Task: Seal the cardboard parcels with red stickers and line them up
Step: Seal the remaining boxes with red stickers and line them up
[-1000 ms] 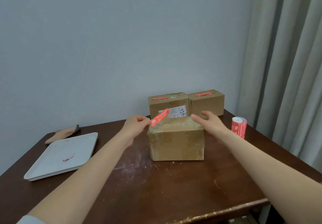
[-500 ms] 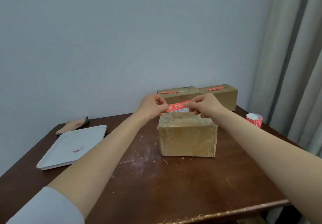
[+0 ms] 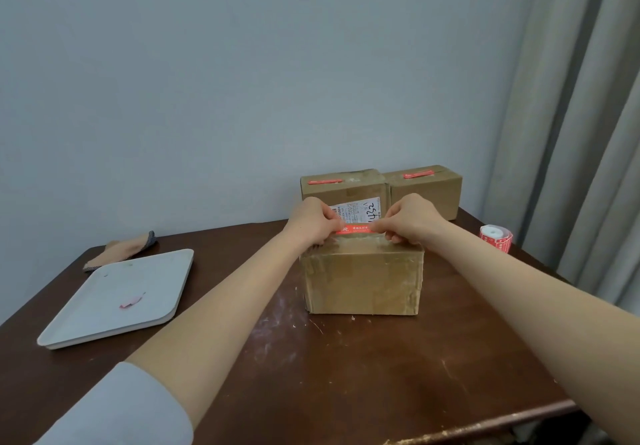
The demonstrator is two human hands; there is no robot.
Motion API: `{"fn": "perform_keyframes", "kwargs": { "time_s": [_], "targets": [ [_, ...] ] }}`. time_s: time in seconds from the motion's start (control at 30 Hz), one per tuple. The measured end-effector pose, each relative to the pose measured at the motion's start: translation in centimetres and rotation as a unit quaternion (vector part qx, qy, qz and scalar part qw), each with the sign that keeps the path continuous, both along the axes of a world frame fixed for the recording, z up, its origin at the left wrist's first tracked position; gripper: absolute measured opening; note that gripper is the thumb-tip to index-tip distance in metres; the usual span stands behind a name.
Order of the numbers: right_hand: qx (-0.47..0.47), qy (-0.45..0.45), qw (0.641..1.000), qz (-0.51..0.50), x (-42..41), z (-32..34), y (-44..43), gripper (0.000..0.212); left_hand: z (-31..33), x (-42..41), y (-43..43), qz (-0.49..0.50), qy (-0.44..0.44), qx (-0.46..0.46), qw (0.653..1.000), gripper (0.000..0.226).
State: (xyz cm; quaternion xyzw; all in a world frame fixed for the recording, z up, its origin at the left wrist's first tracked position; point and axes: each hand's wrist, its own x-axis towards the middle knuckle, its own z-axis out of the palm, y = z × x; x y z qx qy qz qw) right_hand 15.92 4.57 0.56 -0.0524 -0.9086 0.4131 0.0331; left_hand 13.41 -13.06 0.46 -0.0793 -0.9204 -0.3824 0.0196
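I hold a red sticker stretched flat between my two hands, just above the far top edge of the nearest cardboard parcel; my left hand pinches the sticker's left end between thumb and fingers, and my right hand pinches its right end the same way; whether the strip already touches the cardboard I cannot tell, since my fingers hide that edge. The nearest parcel sits upright on the dark wooden counter, its front face toward me, with old clear tape patches across it; white scuffs mark the counter just to its left. Behind it, against the wall, two more parcels stand side by side and touching; the left rear parcel carries a red sticker on its top and a white shipping label on its front, partly hidden by my hands; the right rear parcel also has a red sticker on top. A roll of red stickers stands near the counter's right edge, well apart from the parcels, close to the grey curtain. To my left lies a white tray with a small pink scrap on it; beyond the tray's far corner rests a folded tan cloth. A pale sleeve covers my left upper arm.
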Motion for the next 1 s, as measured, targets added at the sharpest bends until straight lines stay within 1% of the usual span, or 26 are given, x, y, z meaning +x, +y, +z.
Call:
{"fn": "perform_keyframes", "kwargs": {
  "time_s": [0.13,0.27,0.4,0.6,0.87,1.0],
  "targets": [
    [0.075,-0.002,0.997,0.001,-0.4,-0.1,-0.5,0.026,0.0,-0.2,0.3,0.009,0.016,-0.065,0.998,0.017],
    [0.116,0.001,0.993,-0.001,-0.7,-0.2,-0.8,0.023,-0.1,-0.2,0.5,0.006,0.023,-0.093,0.995,0.018],
    [0.130,-0.012,0.991,-0.001,-0.8,-0.1,-1.0,0.025,-0.3,-0.2,0.5,0.006,0.044,-0.114,0.993,0.011],
    [0.162,-0.022,0.987,0.003,-0.9,0.0,-1.2,0.021,-0.6,0.0,0.6,0.006,0.064,-0.130,0.989,0.006],
    [0.206,-0.039,0.978,-0.001,-1.0,0.1,-1.6,0.025,-1.2,0.3,0.7,0.004,0.107,-0.164,0.981,0.007],
    [0.228,-0.055,0.972,0.002,-0.7,0.6,-2.0,0.024,-1.3,0.4,0.7,0.000,0.120,-0.177,0.977,0.011]
  ]
}}
